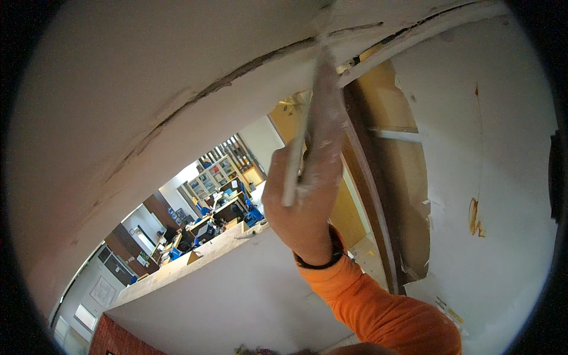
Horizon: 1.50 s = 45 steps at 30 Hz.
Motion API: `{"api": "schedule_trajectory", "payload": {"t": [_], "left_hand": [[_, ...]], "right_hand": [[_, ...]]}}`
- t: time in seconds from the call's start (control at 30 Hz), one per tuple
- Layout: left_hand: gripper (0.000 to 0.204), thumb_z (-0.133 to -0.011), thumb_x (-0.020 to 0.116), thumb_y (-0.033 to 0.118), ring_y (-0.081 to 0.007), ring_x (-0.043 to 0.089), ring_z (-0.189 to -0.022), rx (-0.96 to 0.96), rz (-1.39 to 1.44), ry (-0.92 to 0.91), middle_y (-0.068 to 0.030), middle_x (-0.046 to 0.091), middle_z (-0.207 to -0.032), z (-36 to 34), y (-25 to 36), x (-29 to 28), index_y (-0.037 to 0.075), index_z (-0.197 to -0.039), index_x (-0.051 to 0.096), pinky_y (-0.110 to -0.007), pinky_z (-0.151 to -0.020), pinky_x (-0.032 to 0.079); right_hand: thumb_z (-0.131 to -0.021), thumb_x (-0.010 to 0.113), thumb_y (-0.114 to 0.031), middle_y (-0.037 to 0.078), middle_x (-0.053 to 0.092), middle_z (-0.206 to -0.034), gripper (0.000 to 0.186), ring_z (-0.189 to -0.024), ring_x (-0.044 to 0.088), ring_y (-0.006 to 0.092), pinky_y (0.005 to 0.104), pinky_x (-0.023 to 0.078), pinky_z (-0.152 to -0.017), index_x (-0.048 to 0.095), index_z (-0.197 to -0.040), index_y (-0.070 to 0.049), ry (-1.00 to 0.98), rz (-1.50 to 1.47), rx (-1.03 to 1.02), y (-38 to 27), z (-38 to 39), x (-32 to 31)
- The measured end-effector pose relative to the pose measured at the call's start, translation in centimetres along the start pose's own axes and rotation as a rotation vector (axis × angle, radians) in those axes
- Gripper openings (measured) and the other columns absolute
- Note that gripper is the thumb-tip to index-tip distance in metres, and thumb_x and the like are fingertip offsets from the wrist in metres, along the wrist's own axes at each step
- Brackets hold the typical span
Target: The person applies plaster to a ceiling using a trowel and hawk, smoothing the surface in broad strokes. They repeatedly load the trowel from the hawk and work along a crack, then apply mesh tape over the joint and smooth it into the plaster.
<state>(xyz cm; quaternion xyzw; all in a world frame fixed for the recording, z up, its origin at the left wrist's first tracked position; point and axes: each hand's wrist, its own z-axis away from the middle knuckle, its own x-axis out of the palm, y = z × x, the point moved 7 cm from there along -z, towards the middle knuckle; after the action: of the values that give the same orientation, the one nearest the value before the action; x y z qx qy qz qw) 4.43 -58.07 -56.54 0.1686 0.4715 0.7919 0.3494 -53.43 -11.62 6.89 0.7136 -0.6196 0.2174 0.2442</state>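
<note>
Thin pale strip (294,171) sits clamped between the thumb and motion-blurred fingers (327,106) of a person's dusty right hand (307,195), along the fingers' left side. Beside the fingertips, a dark crack (254,62) crosses a pale surface (148,71); blue chairs (255,216) stand well below-left.

cracked surface (118,83) dim, grainy | office (216,204) beyond brighter, soft detail | right hand (316,177) motion-blurred toward its top | brown recess (399,189) shadowed | fisheye bends edges, corners black
</note>
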Motion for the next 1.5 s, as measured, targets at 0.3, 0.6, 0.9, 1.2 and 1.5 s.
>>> {"api": "schedule_trajectory", "payload": {"t": [0.3,0.6,0.9,1.2,1.5], "left_hand": [[0.045,-0.103,0.056,0.017,-0.0274,0.047,-0.135,-0.014,0.014,0.006,-0.015,0.05,-0.146,1.0,-0.1,-0.1,0.003,-0.144,0.045,-0.042,-0.111,0.043],[0.047,-0.104,0.054,0.018,-0.0282,0.045,-0.137,-0.024,0.054,0.022,-0.0158,0.048,-0.149,2.3,-1.5,-0.2,0.003,-0.146,0.043,-0.042,-0.112,0.042],[0.052,-0.103,0.054,0.024,-0.0328,0.035,-0.145,-0.065,0.472,0.064,-0.0165,0.039,-0.157,3.1,-3.8,-1.6,0.005,-0.149,0.04,-0.049,-0.116,0.037],[0.053,-0.102,0.058,0.032,-0.0328,0.035,-0.145,-0.129,0.611,0.101,-0.0133,0.038,-0.158,1.1,-3.3,-0.5,0.013,-0.149,0.043,-0.056,-0.114,0.037],[0.055,-0.1,0.06,0.015,-0.0341,0.034,-0.146,0.068,-0.384,-0.044,-0.0157,0.034,-0.16,3.6,-2.7,0.0,0.01,-0.15,0.039,-0.055,-0.115,0.038]], "right_hand": [[-0.096,0.059,-0.022,0.031,0.026,-0.161,0.064,-0.145,0.024,0.0595,0.0775,0.015,-0.11,0.037,-0.156,-0.026,-0.103,0.058,-0.223,5.1,4.4,2.9],[-0.105,0.051,-0.026,0.036,0.023,-0.159,0.052,-0.141,0.015,0.0686,0.0811,0.008,-0.107,0.037,-0.153,-0.039,0.246,0.093,-0.375,3.7,0.6,3.1],[-0.1,0.059,-0.023,0.035,0.021,-0.159,0.068,-0.146,0.013,0.0622,0.0782,0.011,-0.111,0.026,-0.157,-0.037,0.122,0.489,-0.601,9.1,0.2,5.7],[-0.092,0.063,-0.018,0.027,0.026,-0.162,0.073,-0.148,0.019,0.0565,0.0725,0.01,-0.116,0.032,-0.158,-0.02,0.028,0.21,-0.411,9.3,3.0,0.4],[-0.087,0.063,-0.002,0.035,0.018,-0.159,0.081,-0.148,0.023,0.0507,0.0545,0.019,-0.121,0.022,-0.156,0.003,-0.114,0.048,-0.132,-0.1,0.4,-0.3]]}}
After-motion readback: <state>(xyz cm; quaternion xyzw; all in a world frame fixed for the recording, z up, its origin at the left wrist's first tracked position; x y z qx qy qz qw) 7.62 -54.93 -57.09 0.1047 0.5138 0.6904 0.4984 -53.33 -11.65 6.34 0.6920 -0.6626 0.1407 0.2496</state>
